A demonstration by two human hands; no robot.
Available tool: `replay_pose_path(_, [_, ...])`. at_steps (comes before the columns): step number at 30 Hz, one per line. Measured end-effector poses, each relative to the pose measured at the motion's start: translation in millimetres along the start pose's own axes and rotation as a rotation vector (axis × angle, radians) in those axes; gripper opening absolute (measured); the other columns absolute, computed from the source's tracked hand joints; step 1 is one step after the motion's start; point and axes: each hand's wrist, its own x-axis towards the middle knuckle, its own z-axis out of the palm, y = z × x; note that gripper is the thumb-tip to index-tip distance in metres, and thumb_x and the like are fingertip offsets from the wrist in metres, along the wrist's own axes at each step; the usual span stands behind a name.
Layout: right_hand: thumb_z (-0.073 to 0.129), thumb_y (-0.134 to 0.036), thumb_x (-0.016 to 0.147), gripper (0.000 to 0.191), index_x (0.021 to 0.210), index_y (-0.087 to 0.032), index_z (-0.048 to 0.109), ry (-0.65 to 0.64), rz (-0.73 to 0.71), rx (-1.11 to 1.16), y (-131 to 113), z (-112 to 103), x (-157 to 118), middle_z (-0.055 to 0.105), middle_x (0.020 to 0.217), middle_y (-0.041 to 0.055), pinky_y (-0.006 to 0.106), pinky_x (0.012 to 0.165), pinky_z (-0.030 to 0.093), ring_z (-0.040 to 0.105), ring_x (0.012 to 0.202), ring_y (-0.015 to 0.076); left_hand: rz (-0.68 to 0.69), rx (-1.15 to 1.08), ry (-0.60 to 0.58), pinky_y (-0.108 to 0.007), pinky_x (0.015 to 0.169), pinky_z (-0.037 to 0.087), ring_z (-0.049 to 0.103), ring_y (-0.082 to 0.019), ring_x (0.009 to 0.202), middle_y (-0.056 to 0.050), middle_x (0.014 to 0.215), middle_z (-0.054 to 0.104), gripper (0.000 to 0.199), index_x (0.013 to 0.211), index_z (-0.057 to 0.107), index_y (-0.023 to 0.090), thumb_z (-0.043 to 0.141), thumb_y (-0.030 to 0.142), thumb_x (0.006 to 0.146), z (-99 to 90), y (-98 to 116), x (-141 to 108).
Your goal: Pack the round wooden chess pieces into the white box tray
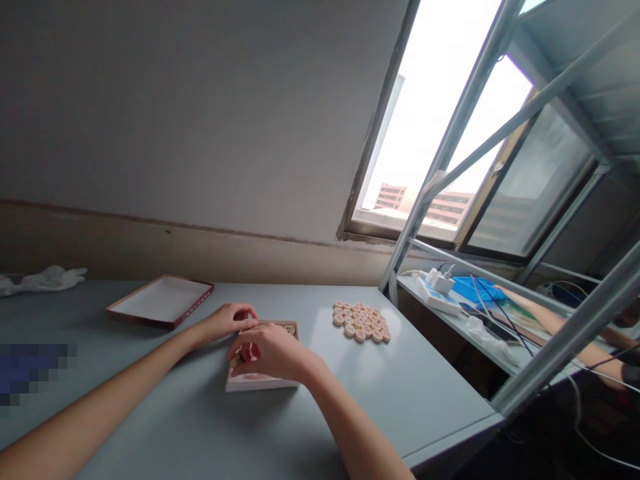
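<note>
"Two bare hands I watch through my head camera from far away. Where is the open box (263, 385)?"

"It stands on the desk (190, 420), under the right hand (274, 345). Its near wall is white and straight. Inside, at the far right corner, I see one round piece (290, 329) with dark marking; the fingers cover much of the rest."

"And the grip?"

"The right fingers bend down into the box, and a red patch (253, 351) shows beside them. Whether they grip something, I cannot tell. The left hand (229, 320) curves at the far left edge; its grip I also cannot tell."

"What lies farther out?"

"Well apart to the right, a cluster of round discs (361, 323), flat, pale like wood, packed closely. Beyond the left forearm, a shallow lid (165, 299), white inside, dark red outside. Far left, some crumpled white cloth (55, 279)."
</note>
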Motion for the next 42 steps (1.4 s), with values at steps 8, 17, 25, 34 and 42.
replay_pose_path(8, [0.065,-0.036,0.068,0.036,0.1,-0.023,0.055,-0.012,0.086,-0.068,-0.1,-9.9,-3.4,0.062,0.076,-0.0028,0.019,0.056,0.035,0.054,0.065,0.0103,-0.039,0.006,-0.016,-0.02,0.053,0.03,0.043,-0.013,0.057,0.002,0.057,0.047,0.028,0.078,0.059,0.013,0.046,0.035,0.069,-1.7,5.1,-1.5])
replay_pose_path(17, [0.067,-0.038,0.065,0.027,0.086,-0.022,0.061,-0.026,0.076,-0.222,0.2,-7.6,-3.9,0.063,0.077,-0.0012,0.021,0.056,0.033,0.056,0.073,0.0134,-0.019,-0.001,-0.013,-0.02,0.053,0.029,0.042,-0.013,0.058,0.002,0.058,0.045,0.034,0.078,0.06,0.012,0.047,0.043,0.07,-1.1,3.7,0.7])
replay_pose_path(25, [0.066,-0.039,0.066,0.027,0.089,-0.027,0.06,-0.05,0.087,-0.204,4.1,-8.3,-5.5,0.063,0.088,-0.0036,0.021,0.058,0.032,0.057,0.079,0.0131,-0.02,-0.013,-0.022,-0.02,0.053,0.029,0.042,-0.013,0.058,0.001,0.058,0.045,0.036,0.078,0.059,0.011,0.047,0.044,0.069,-1.2,3.0,1.4])
replay_pose_path(34, [0.063,-0.037,0.07,0.014,0.071,-0.023,0.064,-0.011,0.115,-0.359,4.4,-13.0,-9.3,0.064,0.083,-0.0009,0.023,0.056,0.031,0.056,0.069,0.0127,-0.019,-0.016,-0.018,-0.02,0.053,0.03,0.043,-0.013,0.058,0.001,0.057,0.047,0.035,0.078,0.06,0.012,0.047,0.044,0.07,-0.3,0.2,1.3])
replay_pose_path(42, [0.058,-0.038,0.075,0.015,0.074,-0.025,0.065,-0.033,0.13,-0.337,1.8,-6.7,-7.7,0.064,0.075,-0.0001,0.022,0.056,0.033,0.056,0.068,0.0133,-0.01,-0.004,-0.005,-0.02,0.05,0.028,0.042,-0.013,0.056,0.002,0.055,0.045,0.036,0.077,0.06,0.013,0.047,0.046,0.07,0.1,-1.1,2.0])
